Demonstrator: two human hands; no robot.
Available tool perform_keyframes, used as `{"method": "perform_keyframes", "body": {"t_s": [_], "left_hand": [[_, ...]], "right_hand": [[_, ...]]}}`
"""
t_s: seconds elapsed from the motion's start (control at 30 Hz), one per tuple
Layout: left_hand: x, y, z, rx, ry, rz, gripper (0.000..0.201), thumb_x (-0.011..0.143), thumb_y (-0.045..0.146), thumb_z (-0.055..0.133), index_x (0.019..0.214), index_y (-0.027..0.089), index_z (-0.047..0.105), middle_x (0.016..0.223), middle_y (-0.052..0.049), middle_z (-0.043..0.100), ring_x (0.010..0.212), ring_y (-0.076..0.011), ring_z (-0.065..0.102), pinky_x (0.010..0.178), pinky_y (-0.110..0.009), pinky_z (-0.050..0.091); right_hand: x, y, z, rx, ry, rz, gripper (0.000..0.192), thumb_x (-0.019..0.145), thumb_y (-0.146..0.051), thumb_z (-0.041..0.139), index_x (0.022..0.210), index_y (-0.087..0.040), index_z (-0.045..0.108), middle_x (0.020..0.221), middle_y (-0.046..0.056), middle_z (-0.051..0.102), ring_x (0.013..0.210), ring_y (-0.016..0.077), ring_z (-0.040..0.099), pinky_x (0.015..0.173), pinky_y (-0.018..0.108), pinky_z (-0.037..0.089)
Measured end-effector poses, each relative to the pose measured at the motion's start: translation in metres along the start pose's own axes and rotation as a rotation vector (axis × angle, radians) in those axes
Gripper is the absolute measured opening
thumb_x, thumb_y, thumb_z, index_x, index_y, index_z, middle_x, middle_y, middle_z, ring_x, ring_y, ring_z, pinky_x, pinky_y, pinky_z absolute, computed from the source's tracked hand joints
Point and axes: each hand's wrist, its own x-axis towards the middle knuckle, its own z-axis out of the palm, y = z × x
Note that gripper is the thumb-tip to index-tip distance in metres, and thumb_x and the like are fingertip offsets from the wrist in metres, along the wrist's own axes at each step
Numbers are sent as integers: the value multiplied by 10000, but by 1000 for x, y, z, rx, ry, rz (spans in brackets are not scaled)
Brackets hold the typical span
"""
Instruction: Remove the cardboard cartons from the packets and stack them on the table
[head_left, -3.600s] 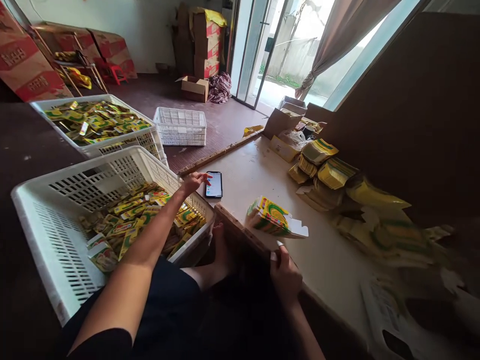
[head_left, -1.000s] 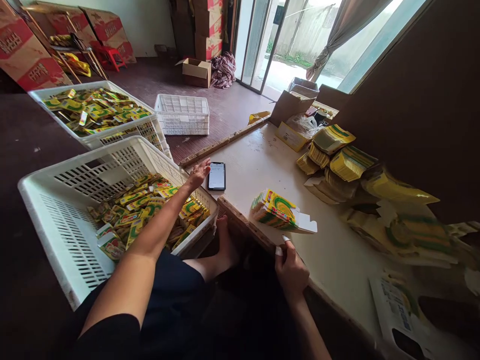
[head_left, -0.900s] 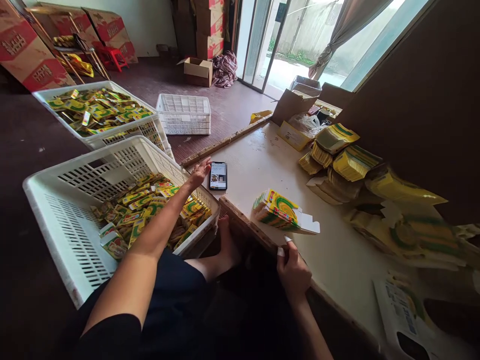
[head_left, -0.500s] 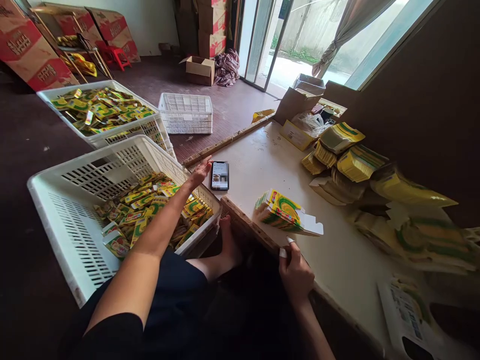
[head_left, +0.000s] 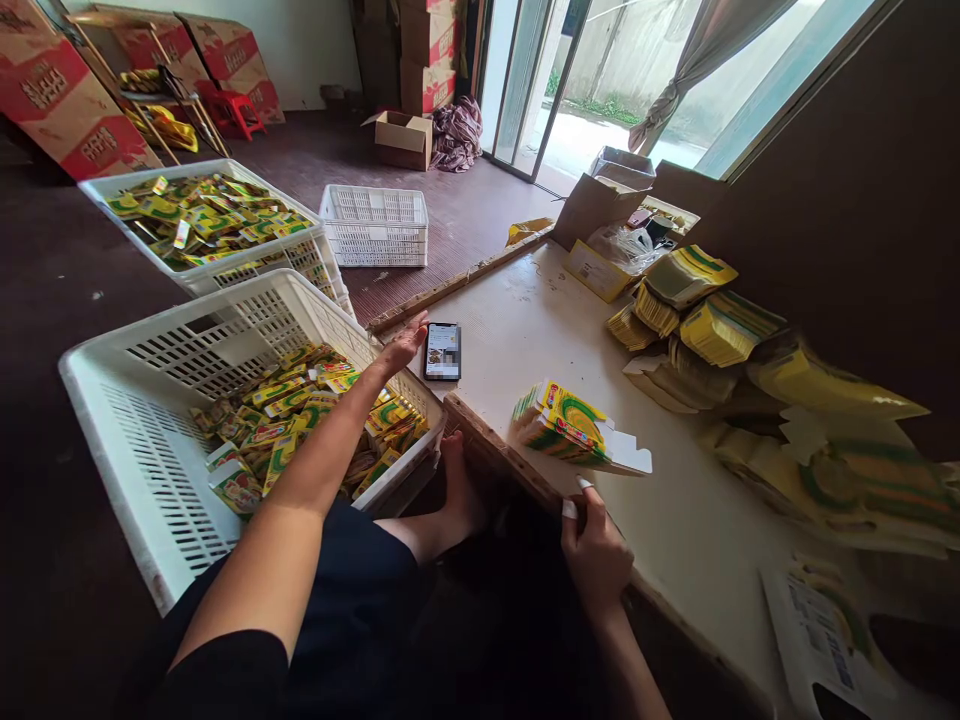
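Note:
Beside a phone (head_left: 442, 351) with a lit screen, my left hand (head_left: 405, 345) hovers at the table's edge, fingers stretched out and holding nothing. My right hand (head_left: 600, 550) rests at the wooden edge of the table (head_left: 525, 320). White coverings sit on its thumb and index fingertips, which are apart; the other fingers curl under and are partly hidden. Just beyond it lies a stack of flattened yellow-green cartons (head_left: 570, 420), the top one with white flaps sticking out to the right. Neither hand touches the cartons.
Under my left forearm stands a white plastic crate (head_left: 172, 345) of small yellow-green boxes. Another full crate (head_left: 217, 262) and an empty white crate (head_left: 375, 225) are behind it. Bundles of flat cartons (head_left: 720, 325) and an open cardboard box (head_left: 596, 210) line the table's right side.
The whole view has shifted very slightly to the right. Both hands, the phone and the carton stack keep nearly the same places.

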Motion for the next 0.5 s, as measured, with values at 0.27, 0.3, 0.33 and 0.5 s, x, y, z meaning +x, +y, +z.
{"method": "perform_keyframes", "body": {"t_s": [0.27, 0.3, 0.33, 0.5], "left_hand": [[1, 3, -2, 57, -10, 7, 688, 929, 618, 291, 1442, 173, 398, 1348, -140, 567, 881, -203, 634, 918, -371, 492], [1, 3, -3, 62, -11, 7, 695, 927, 627, 277, 1434, 171, 413, 1344, -138, 571, 861, -199, 638, 915, -368, 494], [1, 3, -3, 66, -13, 7, 695, 929, 627, 265, 1427, 169, 425, 1344, -138, 571, 844, -195, 639, 914, -367, 495], [2, 3, -4, 76, -17, 13, 641, 952, 577, 239, 1440, 196, 405, 1356, -126, 570, 834, -185, 632, 898, -359, 504]], "right_hand": [[3, -3, -3, -33, 68, -63, 361, 960, -342, 387, 1002, -135, 679, 694, 60, 729, 484, 145, 609, 455, 230, 324], [3, -3, -3, -36, 57, -54, 363, 957, -346, 386, 1008, -135, 678, 692, 61, 726, 488, 146, 609, 456, 231, 324], [2, -3, -2, -40, 43, -41, 365, 952, -350, 387, 1015, -136, 676, 687, 61, 722, 491, 147, 607, 457, 232, 323], [1, -1, -1, -33, 6, -11, 368, 941, -363, 391, 1026, -136, 670, 726, 77, 726, 526, 155, 611, 470, 236, 315]]}}
